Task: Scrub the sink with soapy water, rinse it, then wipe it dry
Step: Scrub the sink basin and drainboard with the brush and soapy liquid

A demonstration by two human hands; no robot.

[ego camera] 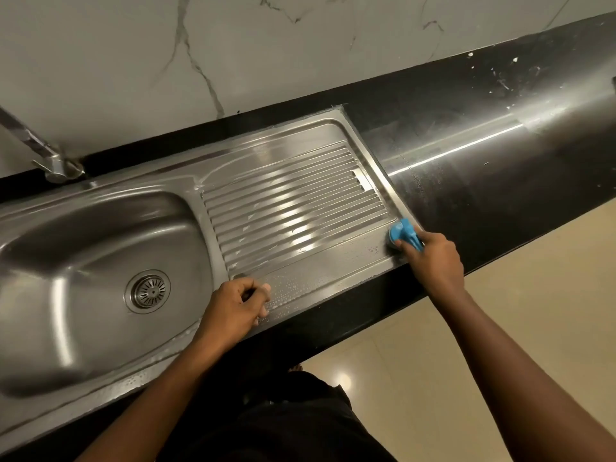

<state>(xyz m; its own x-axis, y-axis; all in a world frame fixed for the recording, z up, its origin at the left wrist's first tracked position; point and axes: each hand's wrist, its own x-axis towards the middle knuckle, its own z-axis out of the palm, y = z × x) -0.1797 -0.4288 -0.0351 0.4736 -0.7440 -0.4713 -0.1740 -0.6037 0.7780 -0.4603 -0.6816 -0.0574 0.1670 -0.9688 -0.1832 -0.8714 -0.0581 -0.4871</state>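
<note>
A stainless steel sink (100,208) is set into a black counter, with its bowl at the left and a ribbed drainboard (293,208) at the right. A round drain strainer (148,291) sits in the bowl. My right hand (433,258) grips a blue scrubber (401,233) and presses it on the drainboard's near right corner. My left hand (238,303) rests on the drainboard's front rim with its fingers curled and nothing visible in it. Soapy droplets cover the rim between my hands.
A metal tap (40,145) rises at the back left of the sink. The black counter (500,155) runs on to the right, streaked and speckled white. A marble wall stands behind it. Beige floor tiles (500,328) lie below the counter's front edge.
</note>
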